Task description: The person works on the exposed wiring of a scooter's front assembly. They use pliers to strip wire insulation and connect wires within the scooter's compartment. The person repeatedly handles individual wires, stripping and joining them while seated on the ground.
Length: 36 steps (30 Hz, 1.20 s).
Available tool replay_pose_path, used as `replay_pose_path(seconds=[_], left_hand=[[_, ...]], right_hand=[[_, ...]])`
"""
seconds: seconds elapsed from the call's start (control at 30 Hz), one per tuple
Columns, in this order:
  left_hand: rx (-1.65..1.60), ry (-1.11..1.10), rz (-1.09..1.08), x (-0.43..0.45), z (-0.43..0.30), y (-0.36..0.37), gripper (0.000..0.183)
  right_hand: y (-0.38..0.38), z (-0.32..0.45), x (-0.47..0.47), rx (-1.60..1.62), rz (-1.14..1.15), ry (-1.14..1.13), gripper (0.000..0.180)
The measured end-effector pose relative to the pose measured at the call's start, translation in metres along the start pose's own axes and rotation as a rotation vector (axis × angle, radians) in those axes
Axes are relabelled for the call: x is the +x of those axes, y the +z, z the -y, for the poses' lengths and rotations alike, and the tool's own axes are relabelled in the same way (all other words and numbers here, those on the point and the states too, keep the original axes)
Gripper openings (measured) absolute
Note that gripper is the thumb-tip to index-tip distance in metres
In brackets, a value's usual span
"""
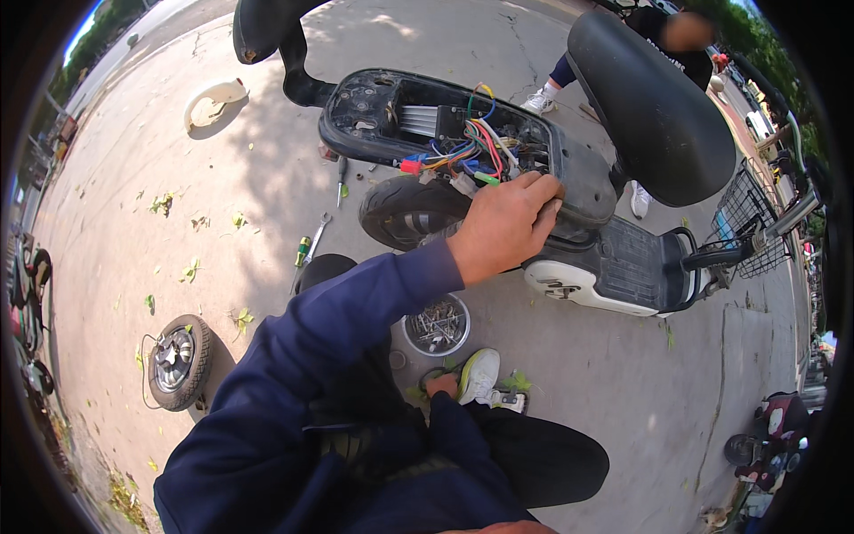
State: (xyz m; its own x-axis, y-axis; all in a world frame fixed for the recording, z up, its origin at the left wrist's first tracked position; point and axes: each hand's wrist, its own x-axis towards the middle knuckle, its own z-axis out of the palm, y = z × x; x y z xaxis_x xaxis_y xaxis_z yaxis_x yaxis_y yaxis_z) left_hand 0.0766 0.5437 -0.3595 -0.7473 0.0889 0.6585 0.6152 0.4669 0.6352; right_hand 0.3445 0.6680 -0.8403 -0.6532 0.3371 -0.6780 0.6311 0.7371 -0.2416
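Note:
My left hand reaches across to the electric scooter and rests with bent fingers at the side rim of its open body compartment; its fingertips are partly hidden. Beside it, a bundle of coloured wires with plastic connectors spills over the rim. A finned metal controller lies inside the compartment. My right hand is low beside my white shoe, at a dark curved thing that I cannot make out. Between the hands stands a round metal bowl of screws and bolts.
A screwdriver and a wrench lie left of the rear tire; another screwdriver is farther off. A loose hub-motor wheel and a white fender are at left. A person is behind the black saddle.

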Motion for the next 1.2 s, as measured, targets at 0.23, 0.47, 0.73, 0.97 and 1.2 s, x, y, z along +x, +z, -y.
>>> replay_pose_path(seconds=[0.23,0.47,0.73,0.97,1.2], left_hand=[[-0.022,0.031,0.011,0.004,-0.004,0.008,0.009],[-0.056,0.028,0.000,0.009,-0.012,0.008,0.008],[-0.004,0.002,0.018,-0.002,0.006,-0.002,0.009],[0.040,-0.035,0.030,-0.012,0.012,-0.014,0.010],[0.048,0.034,0.047,-0.011,0.008,0.000,0.015]], right_hand=[[-0.025,-0.009,0.037,0.662,0.172,-0.002,0.015],[-0.004,-0.029,0.052,0.056,0.180,-0.292,0.036],[-0.028,0.042,-0.032,-0.021,0.018,0.114,0.074],[-0.030,0.047,-0.029,-0.109,0.061,0.114,0.067],[0.033,0.038,0.017,-0.137,-0.066,-0.004,0.081]])
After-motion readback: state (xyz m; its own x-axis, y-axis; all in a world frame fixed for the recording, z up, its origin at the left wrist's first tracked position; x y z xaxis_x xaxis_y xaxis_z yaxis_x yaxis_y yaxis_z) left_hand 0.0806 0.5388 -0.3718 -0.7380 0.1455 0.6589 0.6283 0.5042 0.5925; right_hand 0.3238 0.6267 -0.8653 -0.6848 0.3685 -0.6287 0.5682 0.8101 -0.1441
